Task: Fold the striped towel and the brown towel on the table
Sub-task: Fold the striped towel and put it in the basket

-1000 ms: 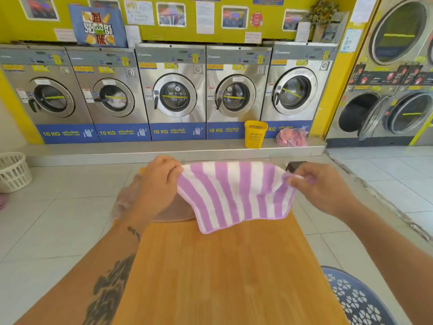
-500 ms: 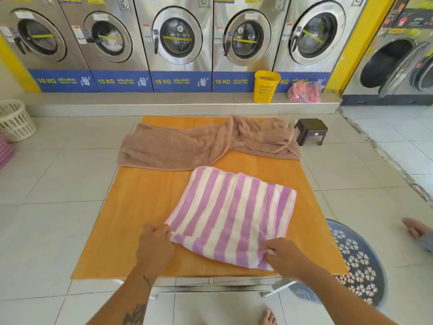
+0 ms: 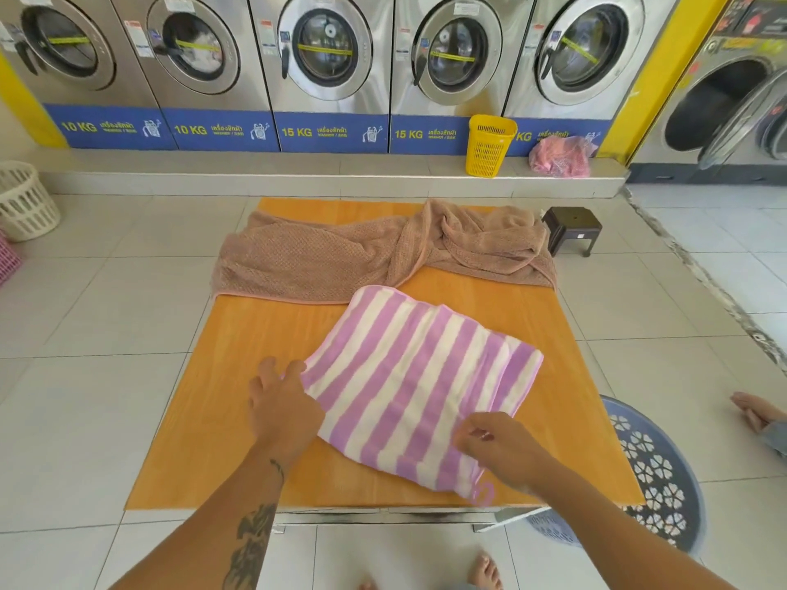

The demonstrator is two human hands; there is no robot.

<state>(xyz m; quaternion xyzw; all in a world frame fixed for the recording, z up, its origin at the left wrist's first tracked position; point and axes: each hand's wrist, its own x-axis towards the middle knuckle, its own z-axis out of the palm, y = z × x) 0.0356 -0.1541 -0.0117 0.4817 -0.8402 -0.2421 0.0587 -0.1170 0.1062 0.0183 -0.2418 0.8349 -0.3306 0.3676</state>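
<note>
A purple-and-white striped towel (image 3: 421, 376), folded into a rough square, lies flat on the near half of the orange wooden table (image 3: 204, 419). My left hand (image 3: 283, 408) rests on the towel's left edge, fingers spread. At the towel's near right part, my right hand (image 3: 496, 447) has its fingers bent on the cloth; a grip cannot be told. A brown towel (image 3: 323, 257) lies crumpled and unfolded across the table's far end, its right side bunched up.
A blue perforated laundry basket (image 3: 656, 470) stands on the floor at the table's right. A small dark stool (image 3: 573, 227) sits past the far right corner. Washing machines (image 3: 328, 57) line the back wall, with a yellow bin (image 3: 487, 144). Another person's hand (image 3: 751, 408) shows at right.
One second ago I held the striped towel up in the air by both top corners. It now lies flat on the table, and my hands have let go of its near corners and moved onto it.
</note>
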